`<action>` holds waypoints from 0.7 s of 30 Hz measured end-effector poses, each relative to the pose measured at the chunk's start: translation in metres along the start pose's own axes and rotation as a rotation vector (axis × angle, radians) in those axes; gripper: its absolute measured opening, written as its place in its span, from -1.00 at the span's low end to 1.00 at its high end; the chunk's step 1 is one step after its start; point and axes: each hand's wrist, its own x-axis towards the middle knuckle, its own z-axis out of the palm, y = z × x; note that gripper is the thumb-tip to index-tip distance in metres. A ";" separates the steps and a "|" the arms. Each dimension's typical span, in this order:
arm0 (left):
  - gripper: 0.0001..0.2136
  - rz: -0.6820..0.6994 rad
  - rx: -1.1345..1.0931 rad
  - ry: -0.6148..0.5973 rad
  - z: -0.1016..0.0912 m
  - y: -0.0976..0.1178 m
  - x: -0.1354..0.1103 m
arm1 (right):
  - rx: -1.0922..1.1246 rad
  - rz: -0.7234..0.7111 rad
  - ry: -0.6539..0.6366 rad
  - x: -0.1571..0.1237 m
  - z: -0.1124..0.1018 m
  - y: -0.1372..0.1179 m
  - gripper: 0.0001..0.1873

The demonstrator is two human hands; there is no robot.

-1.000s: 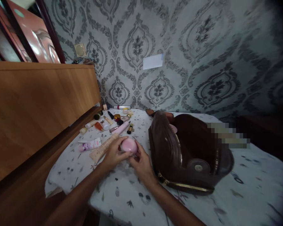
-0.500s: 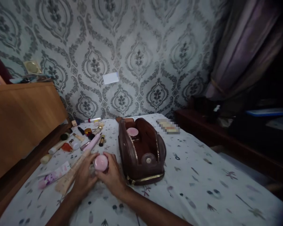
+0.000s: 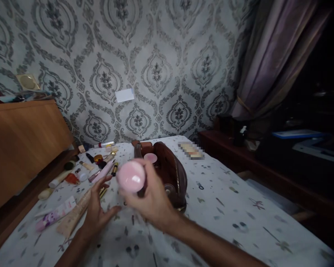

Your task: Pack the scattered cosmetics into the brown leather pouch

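Observation:
A round pink-lidded jar (image 3: 132, 176) is gripped in my right hand (image 3: 153, 198), raised in front of the brown bag's left side. My left hand (image 3: 96, 211) holds nothing; its thumb and fingers are apart, just left of the jar and low over the sheet. The brown bag (image 3: 180, 174) stands unzipped with its mouth spread, partly hidden behind my right hand. Inside it, near the back left, shows another round pink lid (image 3: 150, 158). Left of my left hand lie a beige tube (image 3: 72, 217) and a white and purple tube (image 3: 55, 214).
Several cosmetics, among them a pink tube (image 3: 104, 171), an amber jar (image 3: 98, 159) and a small black and gold bottle (image 3: 115, 169), lie at the left. A wooden cabinet (image 3: 28, 148) borders that side. A blurred-out flat item (image 3: 191, 150) lies right of the bag.
My right hand has lifted the pink-lidded jar up and rightward, toward the bag. My left hand has let go of it and opened. The view has shifted slightly right.

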 end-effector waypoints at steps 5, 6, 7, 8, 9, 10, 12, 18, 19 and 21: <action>-0.56 -0.228 0.094 -0.110 0.016 -0.016 -0.006 | -0.145 -0.010 0.189 0.046 -0.059 -0.009 -0.63; -0.58 -0.247 0.101 -0.128 0.018 -0.018 -0.008 | -0.237 0.010 0.180 0.055 -0.066 -0.003 -0.66; -0.59 -0.249 0.106 -0.140 0.020 -0.020 -0.010 | -0.349 0.045 0.152 0.061 -0.071 0.005 -0.66; -0.60 -0.238 0.111 -0.152 0.020 -0.021 -0.011 | -0.448 0.086 0.115 0.067 -0.073 0.014 -0.66; -0.61 -0.219 0.116 -0.162 0.021 -0.022 -0.013 | -0.544 0.127 0.062 0.070 -0.075 0.022 -0.65; -0.63 -0.197 0.122 -0.169 0.021 -0.023 -0.014 | -0.634 0.158 0.007 0.073 -0.074 0.030 -0.63; -0.66 -0.169 0.133 -0.178 0.020 -0.023 -0.015 | -0.767 0.203 -0.079 0.077 -0.071 0.043 -0.64; -0.69 -0.122 0.130 -0.209 0.021 -0.022 -0.018 | -0.756 0.371 -0.080 0.089 -0.064 0.079 -0.89; -0.69 -0.117 0.129 -0.225 0.022 -0.022 -0.019 | -0.737 0.376 -0.057 0.090 -0.064 0.087 -0.86; -0.70 -0.102 0.130 -0.259 0.022 -0.022 -0.020 | -0.679 0.351 0.008 0.091 -0.063 0.103 -0.84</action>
